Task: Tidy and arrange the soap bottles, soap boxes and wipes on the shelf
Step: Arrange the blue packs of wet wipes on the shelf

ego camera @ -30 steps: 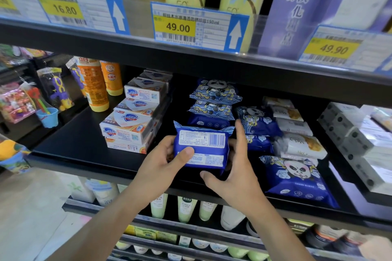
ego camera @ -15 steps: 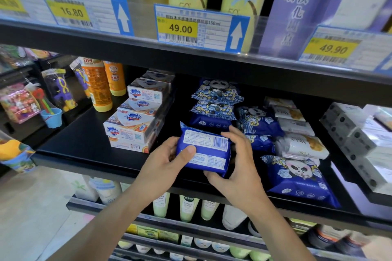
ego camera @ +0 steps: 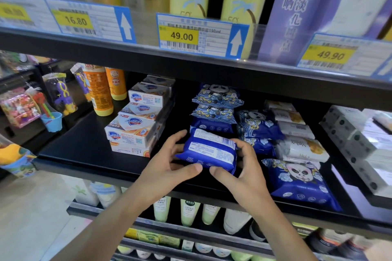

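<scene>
Both hands close around one blue wipes pack (ego camera: 209, 150), held back-side up with its white printed label showing. The left hand (ego camera: 167, 165) has its thumb pressed along the pack's front edge and its fingers curled round the left end; the right hand (ego camera: 239, 167) mirrors it, thumb under the near edge and fingers wrapped over the right end. The pack sits low over the front of the black shelf (ego camera: 84, 144), just ahead of the stacked panda wipes (ego camera: 216, 101); whether its underside touches the shelf board I cannot tell.

By my reading the tidying is partway through. The panda stack behind looks squared, and the soap boxes (ego camera: 135, 125) to the left stand in a fairly neat pile, though the lowest box juts forward a little. The orange bottles (ego camera: 101, 91) stand upright at the back left. Still loose are the blue packs to the right (ego camera: 256, 125), which lean at odd angles, a large panda pack (ego camera: 297, 180) lying slanted by the front edge, and the white wipes packs (ego camera: 301, 148) in a ragged row.

The wipes packs are soft, glossy film pouches, pillowy with crimped ends, and likely to dent and slide under pressure. The soap boxes are stiff printed card with crisp corners. The bottles are smooth rounded plastic, and the shelf is matte black metal.
</scene>
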Motion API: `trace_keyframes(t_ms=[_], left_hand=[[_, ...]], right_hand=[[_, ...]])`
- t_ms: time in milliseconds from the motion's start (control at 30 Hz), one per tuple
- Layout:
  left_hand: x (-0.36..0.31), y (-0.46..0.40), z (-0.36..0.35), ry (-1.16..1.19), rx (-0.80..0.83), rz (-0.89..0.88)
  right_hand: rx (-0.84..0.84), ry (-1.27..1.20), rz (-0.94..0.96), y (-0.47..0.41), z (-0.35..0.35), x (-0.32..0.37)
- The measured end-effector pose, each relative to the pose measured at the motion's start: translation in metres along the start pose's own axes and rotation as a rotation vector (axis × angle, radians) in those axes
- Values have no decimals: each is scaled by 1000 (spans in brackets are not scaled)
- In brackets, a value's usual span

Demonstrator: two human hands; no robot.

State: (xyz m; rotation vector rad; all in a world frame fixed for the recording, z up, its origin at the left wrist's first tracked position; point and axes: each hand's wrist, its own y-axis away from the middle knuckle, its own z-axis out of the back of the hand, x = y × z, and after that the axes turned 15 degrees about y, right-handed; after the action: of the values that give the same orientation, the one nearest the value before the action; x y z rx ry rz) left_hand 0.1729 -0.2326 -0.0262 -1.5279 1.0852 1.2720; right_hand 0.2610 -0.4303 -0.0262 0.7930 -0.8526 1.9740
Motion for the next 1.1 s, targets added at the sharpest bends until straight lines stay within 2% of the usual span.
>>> trace_keyframes(t_ms=[267,400,800,1100], left_hand=[[2,3,4,-100,54,-91],[4,2,4,-54,42,-126],[8,3,1,-116,15,-250],[9,2,1,-30,2,-182]], right_hand=[[53,-67,-28,1,1,1],[76,-67,-19,2,0,1],[91,-43,-17,0,-1,1],[105,-94,-39,0,2,5]])
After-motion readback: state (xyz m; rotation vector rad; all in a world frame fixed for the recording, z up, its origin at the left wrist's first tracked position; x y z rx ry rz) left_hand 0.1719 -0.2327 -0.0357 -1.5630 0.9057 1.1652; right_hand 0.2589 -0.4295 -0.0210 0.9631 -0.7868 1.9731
